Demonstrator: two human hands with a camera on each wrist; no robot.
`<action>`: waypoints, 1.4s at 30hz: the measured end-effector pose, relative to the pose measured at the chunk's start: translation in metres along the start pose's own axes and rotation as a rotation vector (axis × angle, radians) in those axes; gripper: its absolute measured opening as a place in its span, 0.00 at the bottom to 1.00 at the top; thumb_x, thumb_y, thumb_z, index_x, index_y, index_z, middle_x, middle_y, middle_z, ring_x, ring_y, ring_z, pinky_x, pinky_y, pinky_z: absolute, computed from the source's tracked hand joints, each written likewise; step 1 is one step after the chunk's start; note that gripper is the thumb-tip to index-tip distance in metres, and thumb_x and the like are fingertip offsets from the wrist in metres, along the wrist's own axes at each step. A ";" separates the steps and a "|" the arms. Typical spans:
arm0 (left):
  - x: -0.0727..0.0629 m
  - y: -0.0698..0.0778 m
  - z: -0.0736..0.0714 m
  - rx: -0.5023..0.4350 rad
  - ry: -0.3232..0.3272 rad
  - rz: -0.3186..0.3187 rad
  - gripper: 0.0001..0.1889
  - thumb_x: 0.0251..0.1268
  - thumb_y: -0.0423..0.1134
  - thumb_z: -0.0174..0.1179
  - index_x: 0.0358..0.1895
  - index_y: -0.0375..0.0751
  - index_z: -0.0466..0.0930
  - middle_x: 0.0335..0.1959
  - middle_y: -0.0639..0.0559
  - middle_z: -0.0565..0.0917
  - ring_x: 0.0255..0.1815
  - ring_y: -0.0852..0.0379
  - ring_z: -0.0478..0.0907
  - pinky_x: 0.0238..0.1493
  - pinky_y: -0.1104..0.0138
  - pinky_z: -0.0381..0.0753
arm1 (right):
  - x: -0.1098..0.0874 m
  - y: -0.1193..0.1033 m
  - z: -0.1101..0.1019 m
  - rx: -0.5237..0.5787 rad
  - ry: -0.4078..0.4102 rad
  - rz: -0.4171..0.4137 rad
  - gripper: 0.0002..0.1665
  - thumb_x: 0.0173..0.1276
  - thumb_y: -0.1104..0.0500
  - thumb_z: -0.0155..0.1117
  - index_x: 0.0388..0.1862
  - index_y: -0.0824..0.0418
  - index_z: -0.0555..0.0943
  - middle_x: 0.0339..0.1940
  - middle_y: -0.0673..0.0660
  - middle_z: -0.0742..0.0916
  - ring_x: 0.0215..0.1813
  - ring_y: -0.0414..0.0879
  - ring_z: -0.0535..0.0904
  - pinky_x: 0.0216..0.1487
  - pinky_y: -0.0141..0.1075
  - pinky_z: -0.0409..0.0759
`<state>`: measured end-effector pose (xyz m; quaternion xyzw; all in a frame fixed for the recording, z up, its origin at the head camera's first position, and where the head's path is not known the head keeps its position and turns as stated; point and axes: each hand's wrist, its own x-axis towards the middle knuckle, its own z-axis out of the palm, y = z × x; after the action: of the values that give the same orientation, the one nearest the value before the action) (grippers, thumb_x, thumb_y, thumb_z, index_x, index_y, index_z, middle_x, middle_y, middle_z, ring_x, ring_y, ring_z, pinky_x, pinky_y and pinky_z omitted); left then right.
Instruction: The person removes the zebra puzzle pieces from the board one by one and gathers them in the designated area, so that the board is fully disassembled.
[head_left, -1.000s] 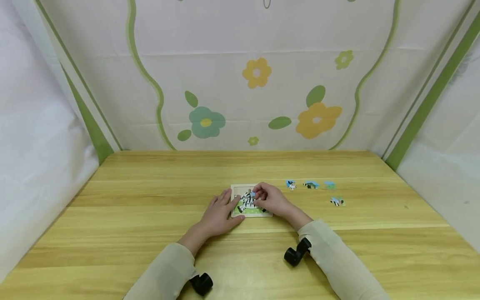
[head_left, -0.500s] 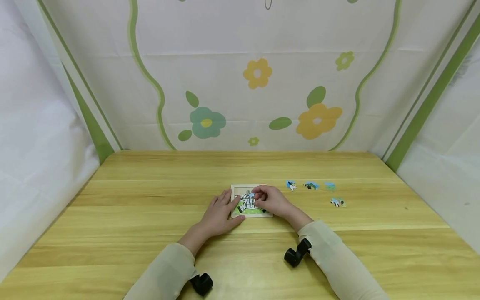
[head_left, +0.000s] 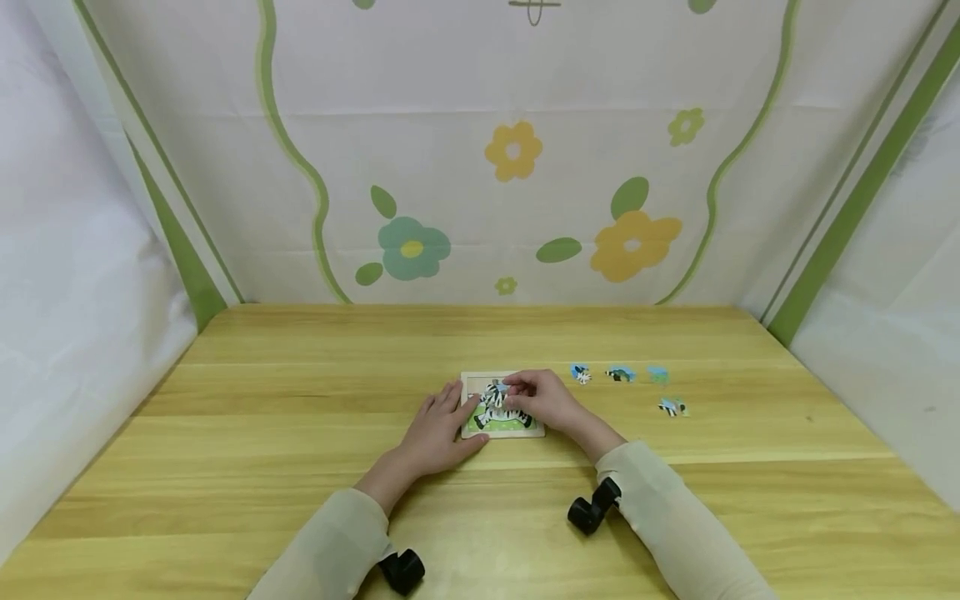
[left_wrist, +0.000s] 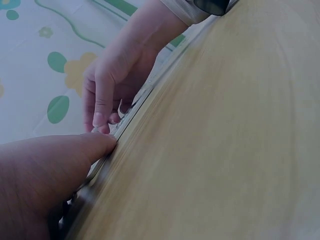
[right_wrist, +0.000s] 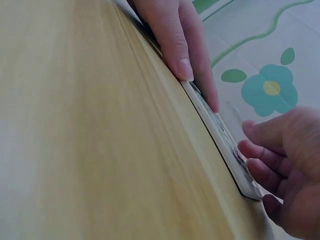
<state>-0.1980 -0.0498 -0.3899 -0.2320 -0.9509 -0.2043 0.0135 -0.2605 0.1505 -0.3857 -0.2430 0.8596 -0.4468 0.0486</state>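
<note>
A small wooden puzzle board (head_left: 517, 434) with a pale frame and a zebra picture over green grass lies mid-table. My left hand (head_left: 437, 429) rests at its left side, fingers extended; the thumb lies at the near edge and the index finger reaches over the frame. Above the board, my right hand (head_left: 551, 402) pinches a zebra-striped puzzle piece (head_left: 495, 393) with some blue on it between thumb and fingertips. In the right wrist view the board (right_wrist: 212, 130) shows almost edge-on, and the left thumb (right_wrist: 184, 67) presses at its edge.
Several loose puzzle pieces lie right of the board: a zebra-head piece (head_left: 581, 373), a blue and dark green piece (head_left: 620, 373), a pale blue-green piece (head_left: 657, 374) and a striped piece (head_left: 673, 407). A flower-printed cloth (head_left: 450, 167) hangs behind the wooden table (head_left: 300, 350).
The striped piece in my right fingers has shifted and turned slightly, and more of the zebra picture's lower right shows beneath it. The left hand stays in place.
</note>
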 end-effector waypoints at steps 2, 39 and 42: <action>0.000 0.000 0.001 0.003 0.000 0.003 0.33 0.59 0.57 0.46 0.63 0.40 0.58 0.64 0.36 0.50 0.65 0.43 0.43 0.59 0.50 0.43 | 0.000 -0.001 -0.002 0.033 0.009 0.020 0.16 0.54 0.65 0.62 0.43 0.68 0.77 0.26 0.51 0.79 0.29 0.43 0.73 0.32 0.34 0.73; 0.004 -0.002 0.004 -0.007 0.015 0.019 0.33 0.59 0.56 0.47 0.63 0.39 0.59 0.64 0.35 0.51 0.64 0.43 0.43 0.59 0.50 0.43 | -0.070 0.014 -0.135 0.171 0.128 0.027 0.24 0.56 0.61 0.61 0.49 0.74 0.72 0.36 0.55 0.81 0.37 0.41 0.76 0.38 0.35 0.75; 0.004 -0.002 0.005 -0.012 0.016 0.021 0.33 0.58 0.56 0.47 0.63 0.39 0.59 0.64 0.35 0.51 0.64 0.43 0.43 0.59 0.50 0.43 | -0.076 0.021 -0.142 0.137 0.135 0.037 0.24 0.57 0.60 0.61 0.49 0.75 0.72 0.36 0.55 0.81 0.37 0.40 0.76 0.37 0.33 0.75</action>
<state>-0.2022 -0.0477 -0.3944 -0.2404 -0.9470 -0.2119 0.0220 -0.2441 0.3017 -0.3281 -0.1925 0.8327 -0.5189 0.0151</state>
